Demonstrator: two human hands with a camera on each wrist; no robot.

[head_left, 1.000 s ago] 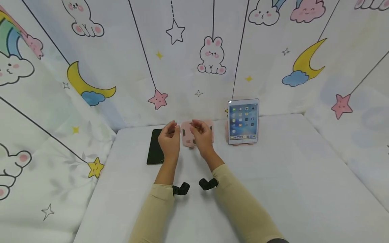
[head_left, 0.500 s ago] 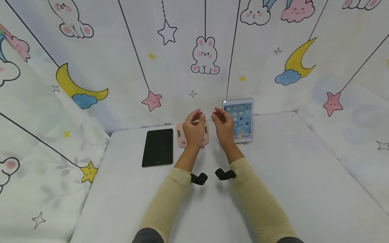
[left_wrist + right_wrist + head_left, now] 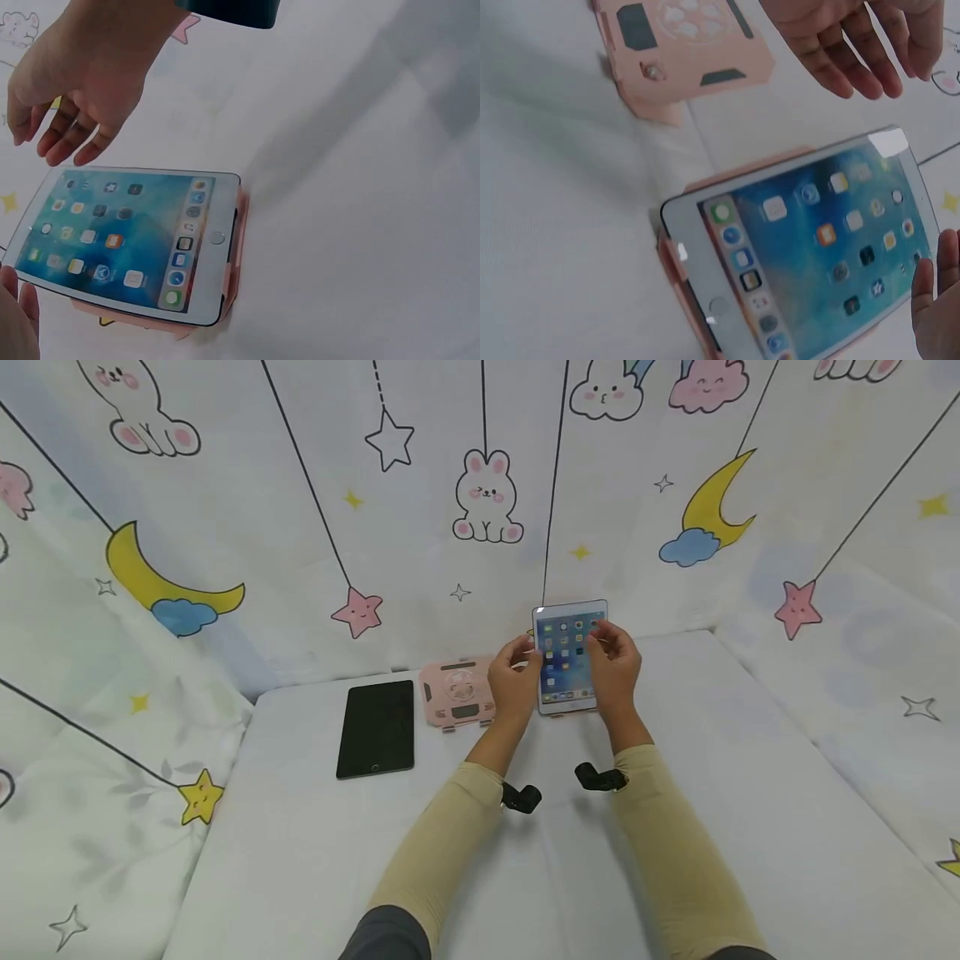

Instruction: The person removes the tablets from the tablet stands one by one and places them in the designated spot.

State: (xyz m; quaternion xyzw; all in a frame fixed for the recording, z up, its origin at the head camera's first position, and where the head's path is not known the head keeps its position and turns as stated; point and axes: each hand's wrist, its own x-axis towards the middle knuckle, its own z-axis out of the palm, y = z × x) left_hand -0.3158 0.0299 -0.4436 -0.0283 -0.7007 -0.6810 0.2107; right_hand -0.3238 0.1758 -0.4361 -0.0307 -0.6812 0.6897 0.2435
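Note:
A white-framed tablet (image 3: 564,664), its screen lit with app icons, leans back on a pink stand (image 3: 240,247) at the table's rear. My left hand (image 3: 514,683) is by the tablet's left edge, fingers loosely bent, holding nothing. On the other side my right hand (image 3: 617,672) hovers before the right edge, also with nothing in its fingers. The left wrist view has the right hand (image 3: 86,82) above and the left hand (image 3: 16,322) at lower left. In the right wrist view the right hand (image 3: 939,311) is close to the tablet's edge; contact cannot be told.
Left of the hands lies a folded pink stand (image 3: 459,692) with cut-outs, beside a dark-screened tablet (image 3: 376,729). Everything rests on a white-covered table (image 3: 690,827). A patterned cloth backdrop (image 3: 420,543) rises behind and at the sides.
Both hands have moved right, from in front of the folded pink stand to either side of the lit tablet. The dark tablet and folded stand are now more exposed; the view has turned slightly right.

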